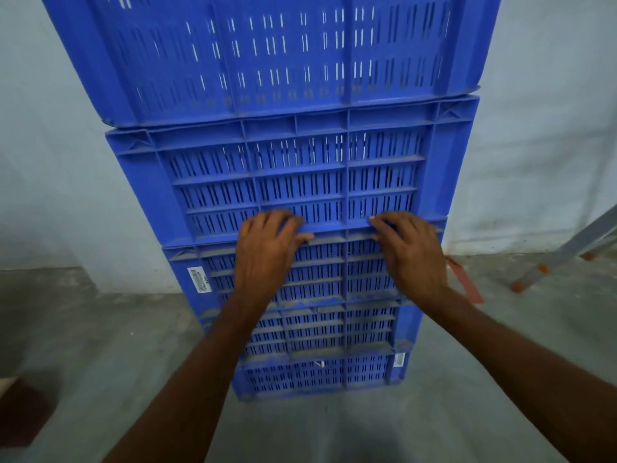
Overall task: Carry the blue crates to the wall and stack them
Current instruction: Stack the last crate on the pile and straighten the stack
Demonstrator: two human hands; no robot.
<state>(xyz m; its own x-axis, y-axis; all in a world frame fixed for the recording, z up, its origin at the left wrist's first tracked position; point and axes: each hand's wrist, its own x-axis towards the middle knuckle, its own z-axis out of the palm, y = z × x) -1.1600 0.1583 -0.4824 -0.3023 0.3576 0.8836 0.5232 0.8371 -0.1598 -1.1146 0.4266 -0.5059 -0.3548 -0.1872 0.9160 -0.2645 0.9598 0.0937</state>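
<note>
A stack of several blue slotted crates stands on the floor against the white wall. The top crate sits a little askew on the one below. My left hand and my right hand lie side by side on the front of the stack, at the seam between the second crate and the third crate. The fingers of both hands curl over the bottom rim of the second crate. Lower crates are partly hidden behind my forearms.
Grey concrete floor surrounds the stack. The legs of a metal ladder with orange feet lean at the right. A red tag hangs at the stack's right side. A dark shape lies at the lower left.
</note>
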